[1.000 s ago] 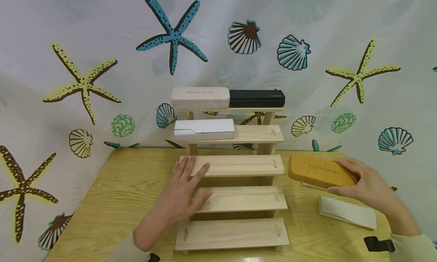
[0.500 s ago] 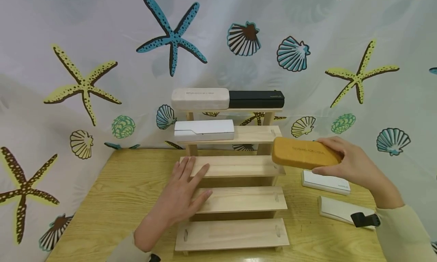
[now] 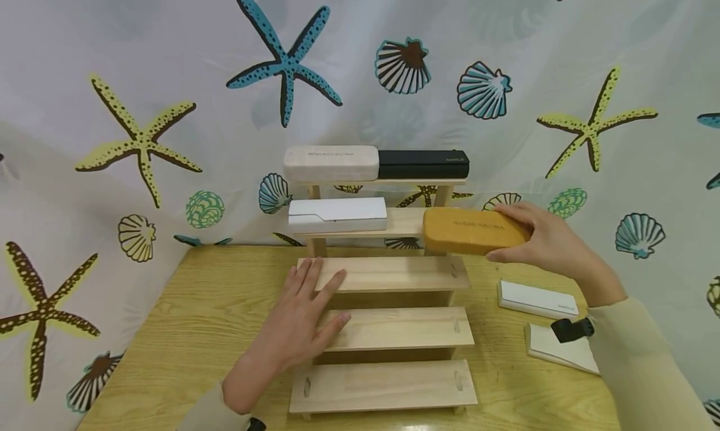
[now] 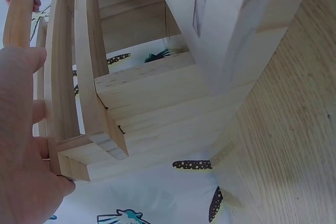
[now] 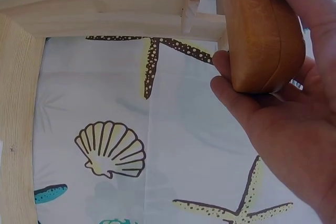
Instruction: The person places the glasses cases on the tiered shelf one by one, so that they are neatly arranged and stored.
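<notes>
In the head view my right hand (image 3: 542, 243) grips the right end of an orange glasses case (image 3: 469, 231), thumb on the near side and fingers over the far side. The case is held up at the right part of the second tier from the top of a stepped wooden rack (image 3: 388, 384). My left hand (image 3: 300, 315) rests with spread fingers on the left end of the middle tier. The right wrist view shows the rounded end of the orange case (image 5: 260, 40) between thumb and fingers. A white case (image 3: 337, 215) lies on that second tier, left of the orange one.
Side by side on the top tier sit a cream case (image 3: 332, 163) and a black case (image 3: 423, 165). Two white cases, one farther back (image 3: 537, 300) and one nearer (image 3: 559, 348), lie on the wooden table (image 3: 225, 306) right of the rack. A patterned curtain (image 3: 185, 37) hangs behind.
My right hand has carried the orange case left and up, from beside the rack to its second tier from the top. The left hand has stayed in place.
</notes>
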{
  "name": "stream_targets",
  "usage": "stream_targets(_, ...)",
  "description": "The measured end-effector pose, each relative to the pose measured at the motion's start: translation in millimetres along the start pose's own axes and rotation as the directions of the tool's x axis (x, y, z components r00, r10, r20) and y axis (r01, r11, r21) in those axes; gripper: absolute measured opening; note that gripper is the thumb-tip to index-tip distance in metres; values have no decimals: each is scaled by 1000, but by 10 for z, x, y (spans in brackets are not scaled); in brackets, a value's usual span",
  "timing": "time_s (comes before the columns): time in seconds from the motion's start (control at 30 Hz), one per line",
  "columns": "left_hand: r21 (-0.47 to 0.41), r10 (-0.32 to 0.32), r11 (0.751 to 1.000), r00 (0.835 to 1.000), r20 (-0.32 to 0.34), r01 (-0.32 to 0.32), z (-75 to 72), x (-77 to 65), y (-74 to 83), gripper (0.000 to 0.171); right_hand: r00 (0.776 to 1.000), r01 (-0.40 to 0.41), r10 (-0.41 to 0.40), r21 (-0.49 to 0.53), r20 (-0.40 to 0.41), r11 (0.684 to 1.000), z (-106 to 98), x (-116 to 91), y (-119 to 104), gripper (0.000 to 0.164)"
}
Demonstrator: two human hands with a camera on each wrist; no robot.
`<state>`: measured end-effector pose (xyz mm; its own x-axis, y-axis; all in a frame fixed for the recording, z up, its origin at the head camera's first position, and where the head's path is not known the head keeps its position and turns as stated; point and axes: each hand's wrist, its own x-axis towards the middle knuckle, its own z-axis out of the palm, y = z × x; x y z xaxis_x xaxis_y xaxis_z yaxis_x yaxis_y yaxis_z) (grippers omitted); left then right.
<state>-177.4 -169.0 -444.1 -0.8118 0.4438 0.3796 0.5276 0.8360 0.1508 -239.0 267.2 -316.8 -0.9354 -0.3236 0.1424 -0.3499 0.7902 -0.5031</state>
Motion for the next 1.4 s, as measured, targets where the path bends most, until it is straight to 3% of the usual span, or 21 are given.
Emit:
stream_targets(0.2,3,1,1000,1000,-3,-1,0,-7,5,72,998,54,-55,43,20,998,72,203,-49,82)
stream_targets(0.57,2,-3,1000,1000,14,3,-23,-2,11,72,995,58,-67,109,78,992,136,464,-184,87)
stream_targets(1.17,18,7,1000,1000,2,-7,-33,-7,12,72,989,13,-37,163,144,986,229,681,-245,92)
stream_targets(1.4,15,-16,1000,999,40,16,-47,-4,14,73,987,11,-40,181,156,983,239,736,-235,88)
